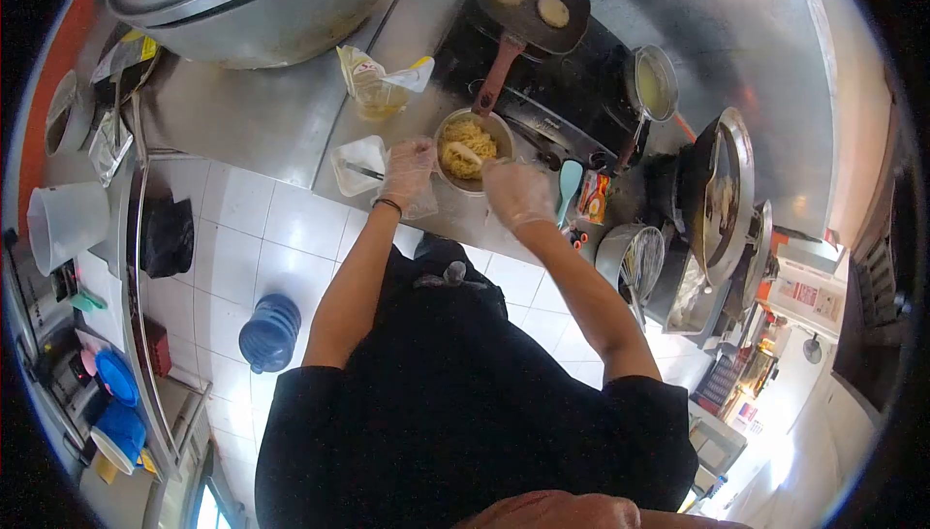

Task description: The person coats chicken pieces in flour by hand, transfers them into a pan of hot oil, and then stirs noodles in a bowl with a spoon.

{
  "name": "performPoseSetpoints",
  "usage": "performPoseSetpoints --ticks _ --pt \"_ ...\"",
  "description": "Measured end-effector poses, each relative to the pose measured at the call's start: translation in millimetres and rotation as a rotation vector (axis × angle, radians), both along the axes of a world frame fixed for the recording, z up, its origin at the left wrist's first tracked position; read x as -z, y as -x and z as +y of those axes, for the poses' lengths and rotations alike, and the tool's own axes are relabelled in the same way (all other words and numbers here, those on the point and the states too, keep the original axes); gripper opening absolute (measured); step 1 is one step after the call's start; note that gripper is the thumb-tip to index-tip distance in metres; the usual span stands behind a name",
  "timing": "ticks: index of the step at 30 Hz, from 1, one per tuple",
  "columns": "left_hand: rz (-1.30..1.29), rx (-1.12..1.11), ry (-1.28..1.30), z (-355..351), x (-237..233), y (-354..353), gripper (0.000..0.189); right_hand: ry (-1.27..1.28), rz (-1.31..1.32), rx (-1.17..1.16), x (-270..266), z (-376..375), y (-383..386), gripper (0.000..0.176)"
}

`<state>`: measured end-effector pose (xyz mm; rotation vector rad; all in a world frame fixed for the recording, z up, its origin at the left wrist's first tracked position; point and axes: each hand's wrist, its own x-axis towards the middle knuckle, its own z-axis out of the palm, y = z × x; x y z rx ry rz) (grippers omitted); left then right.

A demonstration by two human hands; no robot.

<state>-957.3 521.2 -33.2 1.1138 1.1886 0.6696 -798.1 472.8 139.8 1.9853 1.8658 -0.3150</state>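
A round bowl (506, 132) of yellow noodles (467, 132) sits near the counter's front edge. At its left rim is my left hand (409, 169), in a clear plastic glove, with its fingers curled closed against the bowl. My right hand (520, 190), gloved too, is closed at the bowl's right side. From it a pale, spoon-like utensil (466, 153) reaches into the noodles; its handle is hidden in my fingers. Left of my left hand lies a white square tray (344, 180) with a dark-handled tool (364, 171) across it.
Behind the bowl, a square pan (523, 30) with two round patties rests on the black stove (610, 64). A saucepan (668, 83) stands farther right. An opened plastic pouch (380, 93) is at back left. Right are a turquoise spatula (570, 180), a noodle packet (594, 198) and pots.
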Motion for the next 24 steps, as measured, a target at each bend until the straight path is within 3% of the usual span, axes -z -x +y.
performPoseSetpoints --ticks 3,6,8,10,15,19,21,24 --pt "0.117 0.007 -0.161 4.6 -6.5 0.2 0.023 -0.06 -0.094 -0.082 -13.7 20.0 -30.5 0.024" --pt "0.135 -0.018 -0.321 6.7 -1.6 -4.7 0.022 0.011 -0.168 -0.169 24.6 53.6 -64.0 0.02" --pt "0.186 0.033 -0.282 12.1 0.6 -5.3 0.022 -0.078 -0.045 -0.342 66.7 67.0 -88.5 0.022" --pt "0.188 0.02 -0.218 12.3 3.4 -4.3 0.02 -0.131 0.077 -0.497 72.7 69.5 -95.7 0.022" --pt "0.166 -0.012 -0.224 9.2 15.3 -11.6 0.016 -0.132 0.154 -0.685 1.3 44.8 -99.7 0.021" --pt "0.197 0.005 -0.193 4.4 10.2 -12.5 0.023 0.052 -0.046 -0.507 -30.5 39.0 -98.0 0.021" --pt "0.188 0.044 -0.094 4.4 -0.9 -10.4 0.023 0.057 -0.133 -0.358 -15.3 39.3 -97.9 0.022" --pt "0.217 0.0 -0.191 -1.7 -8.6 -11.9 0.024 0.0 -0.174 -0.161 36.2 25.9 -81.9 0.025"
